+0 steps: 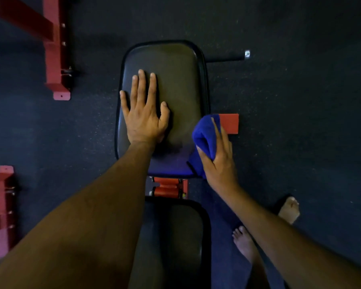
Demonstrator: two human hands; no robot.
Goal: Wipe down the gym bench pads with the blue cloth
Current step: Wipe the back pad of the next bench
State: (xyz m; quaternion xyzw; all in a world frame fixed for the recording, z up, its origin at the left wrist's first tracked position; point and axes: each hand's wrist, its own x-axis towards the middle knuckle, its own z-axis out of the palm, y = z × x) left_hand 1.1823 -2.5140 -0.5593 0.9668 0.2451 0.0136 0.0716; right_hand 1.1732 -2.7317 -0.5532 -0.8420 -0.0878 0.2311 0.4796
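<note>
Blue cloth (204, 138) — bunched in right hand (219, 161) — at pad (175, 80) edge.

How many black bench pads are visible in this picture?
2. The far pad lies under the flat left hand; the right hand holds the blue cloth at its right edge. The near pad is partly hidden by the left arm.

One head-worn wide-angle view looks almost straight down, close above the bench pads (175, 84), with both forearms reaching forward and the dark floor (300, 101) all round.
</note>
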